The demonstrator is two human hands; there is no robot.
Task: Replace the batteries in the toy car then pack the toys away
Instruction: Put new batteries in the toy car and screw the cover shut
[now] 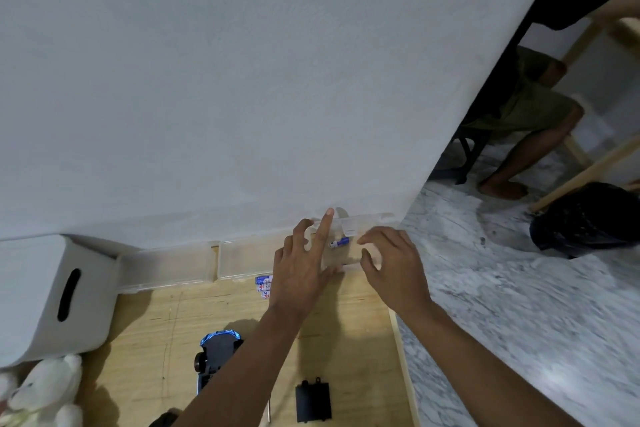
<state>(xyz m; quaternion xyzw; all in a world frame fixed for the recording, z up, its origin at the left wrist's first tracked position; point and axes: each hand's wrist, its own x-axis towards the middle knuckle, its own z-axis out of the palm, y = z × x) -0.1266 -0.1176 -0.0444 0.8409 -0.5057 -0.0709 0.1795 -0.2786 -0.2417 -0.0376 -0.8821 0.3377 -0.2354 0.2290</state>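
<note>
Battery (338,243) lies between left hand (301,274) (fingers spread) and right hand (394,270) (fingers curled; grip unclear).

The batteries (264,285) on the counter (173,322) bear red and blue lettering, cut off and too blurred to read; nothing else shows legible text
</note>
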